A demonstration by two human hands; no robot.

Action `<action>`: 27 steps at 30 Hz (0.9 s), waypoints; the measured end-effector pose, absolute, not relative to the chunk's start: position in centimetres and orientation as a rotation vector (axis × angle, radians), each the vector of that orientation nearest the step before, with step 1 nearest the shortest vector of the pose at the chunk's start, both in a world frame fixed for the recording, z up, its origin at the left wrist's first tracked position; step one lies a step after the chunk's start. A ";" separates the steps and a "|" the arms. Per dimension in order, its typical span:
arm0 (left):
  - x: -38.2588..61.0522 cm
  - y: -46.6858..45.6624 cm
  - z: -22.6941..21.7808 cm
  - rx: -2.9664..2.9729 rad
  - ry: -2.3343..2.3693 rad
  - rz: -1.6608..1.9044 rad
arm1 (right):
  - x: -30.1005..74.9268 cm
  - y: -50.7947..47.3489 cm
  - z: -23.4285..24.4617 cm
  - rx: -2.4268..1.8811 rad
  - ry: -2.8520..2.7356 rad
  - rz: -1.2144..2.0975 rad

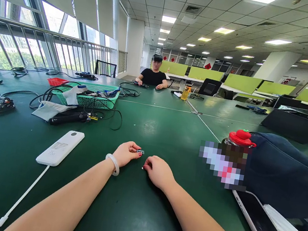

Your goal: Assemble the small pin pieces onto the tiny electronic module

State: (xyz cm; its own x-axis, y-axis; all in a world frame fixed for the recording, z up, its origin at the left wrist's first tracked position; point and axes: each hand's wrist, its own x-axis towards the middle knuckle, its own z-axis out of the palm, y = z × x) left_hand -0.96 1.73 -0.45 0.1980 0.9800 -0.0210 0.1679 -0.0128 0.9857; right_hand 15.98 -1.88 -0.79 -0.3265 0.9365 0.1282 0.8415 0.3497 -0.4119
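My left hand (126, 154), with a pale bangle (113, 164) at its wrist, pinches a small dark and silvery piece (140, 152) between thumb and fingertips. Its exact kind is too small to make out. Just to the right, my right hand (159, 171) is closed in a pinch over the green table (126, 209). A tiny white bit (143, 168) shows at its fingertips, also too small to name. The two hands are close together but apart.
A white power bank (60, 148) with a cable lies left. Behind it are a green basket (97, 101), cables and a black pouch (68, 116). At right are a phone (267, 229), a dark blue bag (286, 173) and a red-lidded jar (240, 138). A person (153, 77) sits opposite.
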 end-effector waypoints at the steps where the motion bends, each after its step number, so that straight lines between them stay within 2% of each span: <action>1: -1.0 1.7 -0.4 1.423 1.185 0.966 | 16.0 -1.9 -0.8 -1.556 -2.281 0.392; 10: -1.0 1.7 -0.6 1.548 1.196 0.891 | 16.5 -1.9 -0.9 -1.514 -2.362 0.306; 18: -0.5 1.2 -0.4 1.627 1.178 0.802 | 17.3 -1.7 0.4 -1.524 -2.066 0.242; 27: -0.1 0.7 -0.1 1.654 1.122 0.793 | 16.4 -2.1 -0.1 -1.406 -2.118 0.203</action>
State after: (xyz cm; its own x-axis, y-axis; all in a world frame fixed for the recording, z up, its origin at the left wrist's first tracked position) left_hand -0.06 0.71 -0.10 0.3682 0.9297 0.0028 0.3122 -0.1264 0.9416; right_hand 16.38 -2.12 -0.09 -0.2740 0.8822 0.3829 0.7934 0.4324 -0.4285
